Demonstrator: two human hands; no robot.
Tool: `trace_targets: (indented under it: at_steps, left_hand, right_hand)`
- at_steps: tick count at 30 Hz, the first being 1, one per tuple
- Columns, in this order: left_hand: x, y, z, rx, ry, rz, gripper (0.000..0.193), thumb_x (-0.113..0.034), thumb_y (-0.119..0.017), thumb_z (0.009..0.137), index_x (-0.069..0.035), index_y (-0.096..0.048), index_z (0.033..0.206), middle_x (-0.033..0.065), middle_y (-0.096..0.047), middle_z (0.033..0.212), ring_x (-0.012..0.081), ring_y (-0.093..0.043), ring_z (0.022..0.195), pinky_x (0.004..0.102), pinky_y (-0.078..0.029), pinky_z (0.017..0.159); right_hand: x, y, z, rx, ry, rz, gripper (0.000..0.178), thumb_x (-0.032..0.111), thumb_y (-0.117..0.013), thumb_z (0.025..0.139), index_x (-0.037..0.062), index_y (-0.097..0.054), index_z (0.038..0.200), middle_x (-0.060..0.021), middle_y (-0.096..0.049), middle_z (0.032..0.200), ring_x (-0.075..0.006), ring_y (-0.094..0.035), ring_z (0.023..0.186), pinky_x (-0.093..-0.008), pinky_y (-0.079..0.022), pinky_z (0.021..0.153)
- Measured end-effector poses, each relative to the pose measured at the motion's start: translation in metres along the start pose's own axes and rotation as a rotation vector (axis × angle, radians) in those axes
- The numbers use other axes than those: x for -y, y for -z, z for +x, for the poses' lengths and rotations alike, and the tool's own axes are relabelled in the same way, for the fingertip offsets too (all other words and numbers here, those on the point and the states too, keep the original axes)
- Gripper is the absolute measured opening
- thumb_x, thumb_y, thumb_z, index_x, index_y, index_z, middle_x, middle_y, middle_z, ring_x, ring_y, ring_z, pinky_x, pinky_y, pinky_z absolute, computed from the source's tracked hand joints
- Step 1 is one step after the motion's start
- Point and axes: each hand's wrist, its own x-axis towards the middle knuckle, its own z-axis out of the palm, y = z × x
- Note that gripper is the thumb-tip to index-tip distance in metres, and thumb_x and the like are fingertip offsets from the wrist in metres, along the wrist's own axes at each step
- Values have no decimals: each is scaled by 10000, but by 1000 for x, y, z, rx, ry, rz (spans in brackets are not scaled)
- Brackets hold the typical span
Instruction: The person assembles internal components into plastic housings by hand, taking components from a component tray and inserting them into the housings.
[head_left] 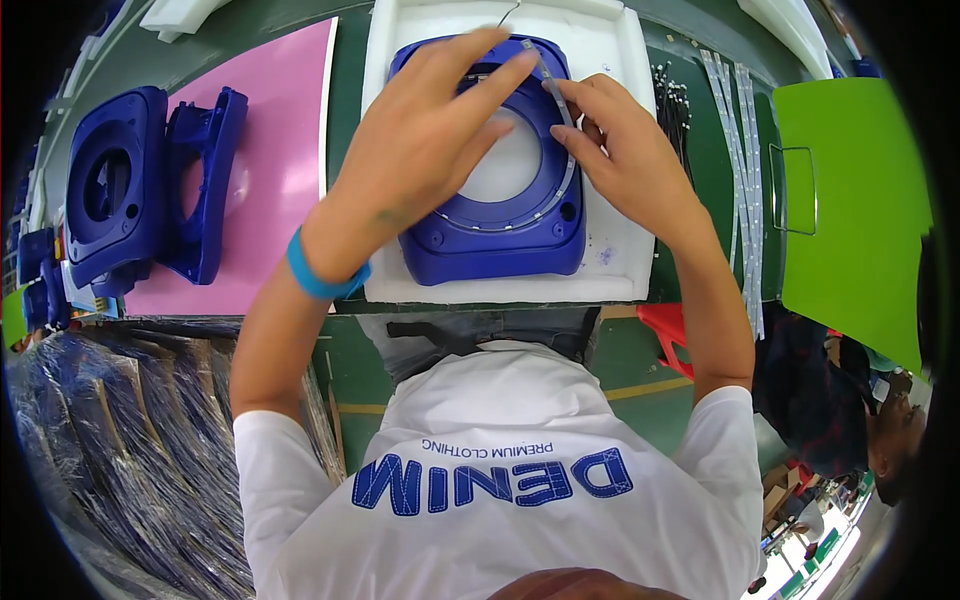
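Observation:
A blue plastic housing (490, 262) with a large round opening lies on a white foam tray (615, 200). A thin whitish LED strip (537, 58) curves along the ring around that opening, and its upper end stands away from the ring. My right hand (630, 150) pinches the strip between thumb and fingers at the ring's right side. Over the left part of the housing, my left hand (420, 130) has its fingers spread, one fingertip close to the strip's upper end. It hides much of the ring's left side. A blue band circles my left wrist.
On a pink sheet (270, 170) at left stand more blue housings (120, 190). Black cables (670, 110) and several LED strips (740, 170) lie right of the tray, beside a green panel with a wire handle (850, 200). Plastic-wrapped stock (140, 450) is at lower left; another person (815, 375) is at right.

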Motion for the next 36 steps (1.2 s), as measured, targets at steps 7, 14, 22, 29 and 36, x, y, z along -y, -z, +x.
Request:
trace_targets:
  at_steps: [7,14,22,29,36]
  left_hand:
    - [42,-26,20,91,-178,146,210,10,-761,810,-54,-797,1007,83,-727,1067,290,-692,1022,405,-581,861]
    - [38,-34,17,113,-282,295,206,-75,-722,766,-68,-782,963,44,-675,916,248,-672,894,375,-572,759]
    - [24,-38,15,207,-298,457,182,-108,-700,781,-78,-766,947,37,-644,842,221,-660,853,355,-560,730]
    - [47,-25,18,92,-263,318,292,-97,-769,799,-106,-798,1090,44,-717,1052,239,-694,1005,359,-563,809]
    - [54,-30,22,163,-23,130,373,-101,-834,853,-107,-772,1220,107,-694,1199,320,-692,1053,417,-577,909]
  right_hand:
    - [6,-12,-8,-125,47,-188,317,112,-753,952,17,-714,1252,-144,-657,1065,-358,-701,931,-448,-579,820]
    - [5,-28,-17,-256,165,-435,216,83,-744,938,-23,-754,1127,-131,-656,952,-311,-693,875,-408,-586,754]
    - [9,-29,-14,-206,246,-615,140,34,-695,912,-58,-739,1008,-118,-632,939,-276,-669,869,-382,-586,738]
    - [13,-29,-10,-147,244,-684,142,9,-702,838,-54,-731,962,-120,-626,935,-264,-673,876,-366,-603,739]
    - [11,-26,-8,-123,249,-693,162,5,-717,773,-37,-719,930,-121,-629,945,-266,-672,883,-365,-605,749]
